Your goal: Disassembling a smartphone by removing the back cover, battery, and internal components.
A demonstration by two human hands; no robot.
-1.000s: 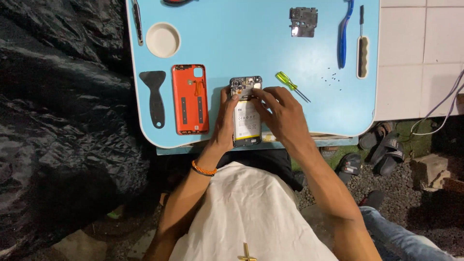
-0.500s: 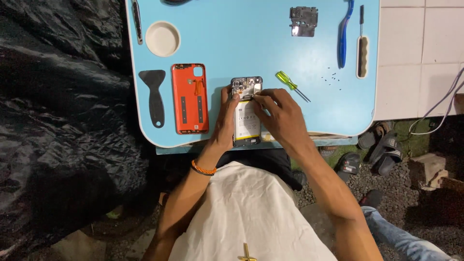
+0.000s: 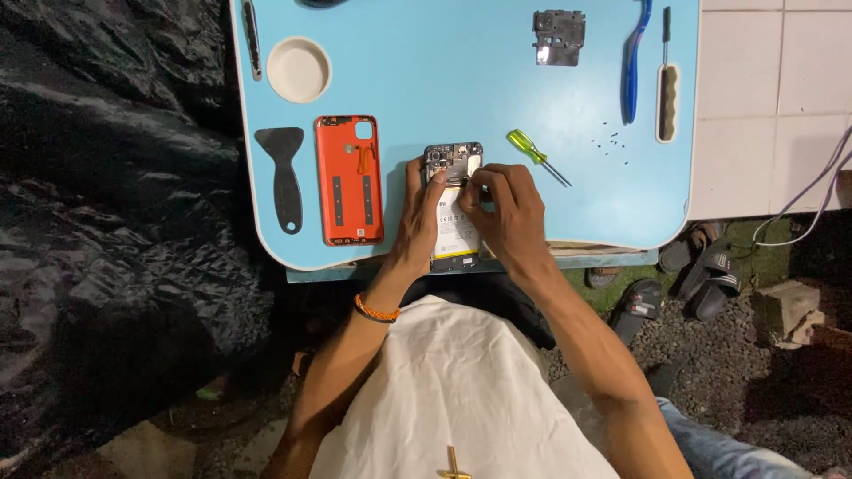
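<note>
An opened phone [image 3: 453,161] lies face down near the front edge of a light blue table [image 3: 444,80], its battery and circuit board exposed. My left hand [image 3: 415,217] grips the phone's left side and steadies it. My right hand [image 3: 506,213] rests over the phone's right half, fingertips pinched together at the top of the battery, just below the board. Whether a small part sits between those fingertips is too small to tell.
An orange back cover [image 3: 349,180] lies left of the phone, then a black scraper [image 3: 284,173]. A green-handled screwdriver [image 3: 532,153], several tiny screws [image 3: 611,144], a metal shield plate [image 3: 559,37], a blue tool [image 3: 634,58], a round white dish [image 3: 299,69]. Sandals [image 3: 701,275] lie on gravel.
My right hand's fingers have shifted slightly left along the top of the battery. The left hand and the phone stay put.
</note>
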